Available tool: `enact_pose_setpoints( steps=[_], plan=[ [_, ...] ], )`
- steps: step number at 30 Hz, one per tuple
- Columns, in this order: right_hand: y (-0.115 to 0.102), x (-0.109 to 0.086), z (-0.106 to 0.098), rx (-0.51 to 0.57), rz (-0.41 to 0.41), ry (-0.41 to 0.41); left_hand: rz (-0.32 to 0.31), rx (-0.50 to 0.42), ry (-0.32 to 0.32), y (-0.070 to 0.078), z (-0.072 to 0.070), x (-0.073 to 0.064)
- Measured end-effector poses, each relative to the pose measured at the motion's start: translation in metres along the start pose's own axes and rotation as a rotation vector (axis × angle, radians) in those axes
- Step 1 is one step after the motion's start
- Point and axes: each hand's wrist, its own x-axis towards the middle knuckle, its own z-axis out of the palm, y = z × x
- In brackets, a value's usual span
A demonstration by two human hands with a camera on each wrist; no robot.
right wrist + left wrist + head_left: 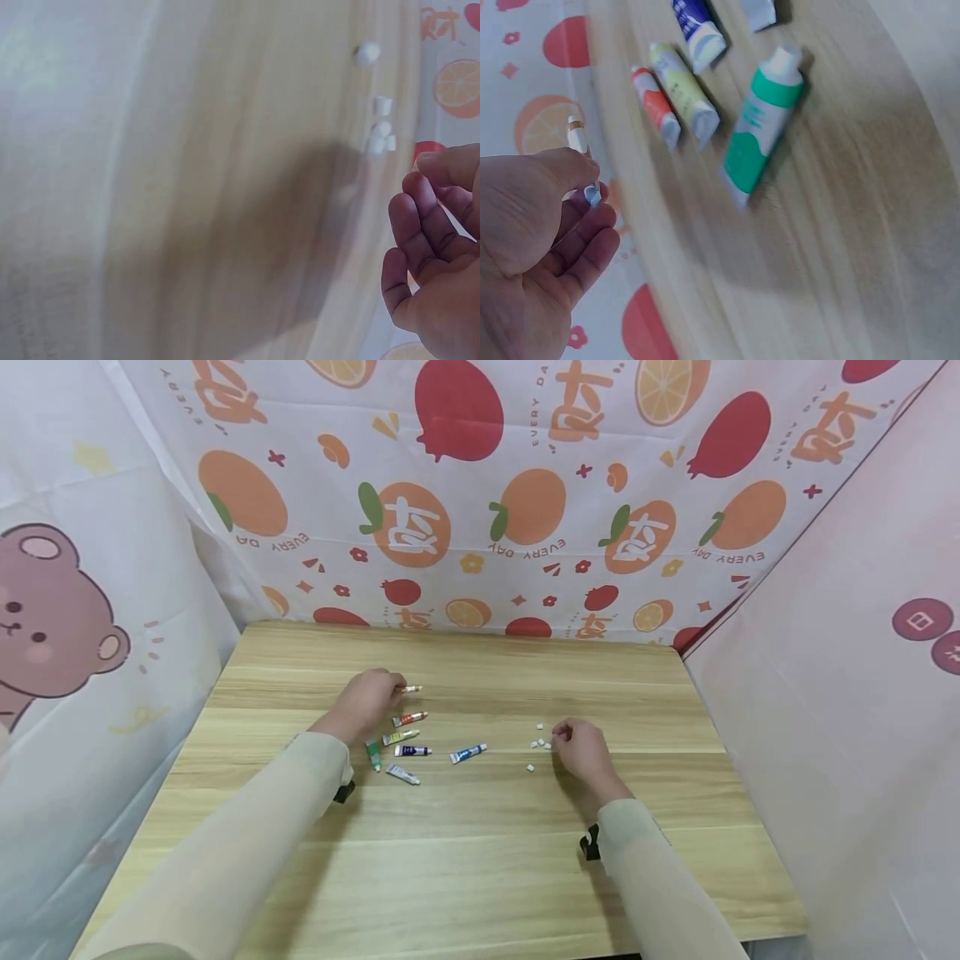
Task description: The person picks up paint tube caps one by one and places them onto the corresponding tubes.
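Pinching a small slender white tube with brown band (412, 689) in left hand (366, 702), just beyond the small red-and-white tube (410, 719) on the pale wooden table (480, 868). With right hand (587, 753) narrowed, just beside tiny white blocky pieces (541, 742); cannot tell whether gripping one.

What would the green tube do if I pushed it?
The green tube would probably slide or swivel rather than roll far, because its end looks flattened. It's likely light, being small beside the left hand.
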Motion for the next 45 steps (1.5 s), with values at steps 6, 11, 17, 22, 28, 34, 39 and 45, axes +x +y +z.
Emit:
enact_pose_setpoints(
  steps=[6, 11, 17, 22, 28, 34, 39, 45],
  plan=[
    [-0.015, -0.001, -0.003, 0.06, 0.006, 0.007, 0.05, 0.019, 0.021, 0.012, -0.005, -0.002],
    [-0.027, -0.003, -0.003, 0.067, -0.022, 0.025, 0.08, 0.031, 0.046, 0.025, -0.01, -0.003],
    [-0.042, -0.005, -0.005, 0.058, -0.094, 0.068, 0.116, 0.05, 0.063, 0.043, -0.015, -0.004],
    [-0.051, -0.008, -0.006, 0.08, -0.116, 0.06, 0.147, 0.069, 0.086, 0.055, -0.016, -0.004],
    [-0.058, -0.01, -0.005, 0.077, -0.129, 0.057, 0.156, 0.067, 0.084, 0.066, -0.018, -0.005],
    [-0.06, -0.011, -0.004, 0.071, -0.134, 0.061, 0.182, 0.085, 0.102, 0.071, -0.017, -0.005],
    [-0.061, -0.011, -0.003, 0.093, -0.139, 0.049, 0.208, 0.068, 0.099, 0.074, -0.016, -0.006],
    [-0.068, -0.013, -0.004, 0.097, -0.141, 0.033, 0.23, 0.051, 0.105, 0.083, -0.017, -0.009]
  ],
)
